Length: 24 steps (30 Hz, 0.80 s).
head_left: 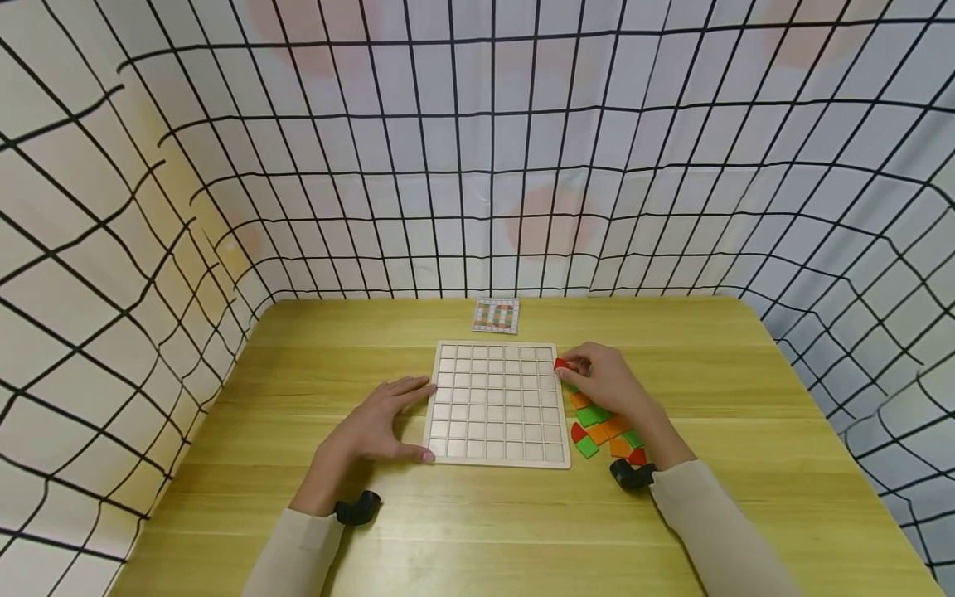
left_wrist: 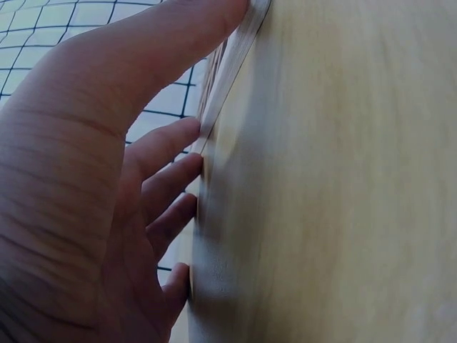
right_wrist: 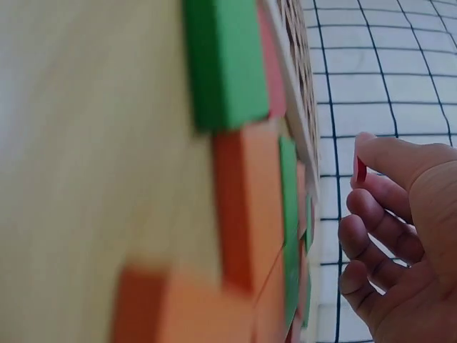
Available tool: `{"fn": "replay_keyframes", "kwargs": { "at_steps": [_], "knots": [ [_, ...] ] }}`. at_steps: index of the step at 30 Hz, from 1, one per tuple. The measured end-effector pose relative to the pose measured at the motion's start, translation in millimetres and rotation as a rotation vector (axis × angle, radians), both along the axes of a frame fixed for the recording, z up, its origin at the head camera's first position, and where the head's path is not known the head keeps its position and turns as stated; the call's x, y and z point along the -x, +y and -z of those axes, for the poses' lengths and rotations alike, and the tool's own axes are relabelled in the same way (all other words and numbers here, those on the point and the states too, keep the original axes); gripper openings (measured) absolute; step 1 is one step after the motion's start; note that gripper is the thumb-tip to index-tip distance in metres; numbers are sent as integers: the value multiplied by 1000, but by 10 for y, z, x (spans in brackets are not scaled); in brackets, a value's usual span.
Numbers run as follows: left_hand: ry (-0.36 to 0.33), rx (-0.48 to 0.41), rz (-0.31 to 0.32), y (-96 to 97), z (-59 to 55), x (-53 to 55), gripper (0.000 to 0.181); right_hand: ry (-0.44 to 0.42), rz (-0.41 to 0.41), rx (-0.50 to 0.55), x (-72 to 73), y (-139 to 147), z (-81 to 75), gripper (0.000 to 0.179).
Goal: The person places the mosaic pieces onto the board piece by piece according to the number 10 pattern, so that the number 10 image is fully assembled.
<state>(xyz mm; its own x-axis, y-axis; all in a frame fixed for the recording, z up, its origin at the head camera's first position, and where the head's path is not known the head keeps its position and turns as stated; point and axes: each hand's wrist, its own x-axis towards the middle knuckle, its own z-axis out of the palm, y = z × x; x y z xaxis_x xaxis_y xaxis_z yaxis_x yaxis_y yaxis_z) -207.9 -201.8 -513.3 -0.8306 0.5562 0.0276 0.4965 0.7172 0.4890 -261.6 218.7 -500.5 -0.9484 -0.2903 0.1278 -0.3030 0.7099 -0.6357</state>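
Note:
A pale square grid board with raised ridges lies flat on the table, its cells bare. My left hand rests at its left side, fingers spread, with thumb and fingertips right at the edge. In the left wrist view the left hand has its fingers nearly straight beside the board's rim. My right hand pinches a red tile between thumb and forefinger, over the board's upper right edge. In the right wrist view the right hand holds this red tile raised above the other tiles.
Green, orange and red tiles lie loosely grouped along the board's right side, under the right forearm. A small pattern card lies behind the board. White walls with a black grid enclose the wooden table at the back and sides.

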Motion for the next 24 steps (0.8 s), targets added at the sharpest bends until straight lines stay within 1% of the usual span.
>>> {"fn": "replay_keyframes", "kwargs": {
  "at_steps": [3, 6, 10, 14, 19, 24],
  "knots": [
    [-2, -4, -2, -5, 13, 5, 112, -3, -20, -3, 15, -97, -50, 24],
    [-6, 4, -6, -5, 23, 12, 112, -13, -35, -14, 52, -178, -64, 23],
    [-9, 6, -7, -1, 21, 10, 112, -27, -57, -28, 111, -264, -27, 27],
    [-4, 0, -1, 2, 22, 5, 111, -33, -84, -64, 151, -341, 18, 31],
    [-3, -2, 4, -2, 23, 2, 112, -33, -89, -103, 181, -408, 47, 32],
    [-7, 5, 4, -5, 19, 15, 112, -26, -79, -126, 192, -459, 36, 30]
  ]
}}
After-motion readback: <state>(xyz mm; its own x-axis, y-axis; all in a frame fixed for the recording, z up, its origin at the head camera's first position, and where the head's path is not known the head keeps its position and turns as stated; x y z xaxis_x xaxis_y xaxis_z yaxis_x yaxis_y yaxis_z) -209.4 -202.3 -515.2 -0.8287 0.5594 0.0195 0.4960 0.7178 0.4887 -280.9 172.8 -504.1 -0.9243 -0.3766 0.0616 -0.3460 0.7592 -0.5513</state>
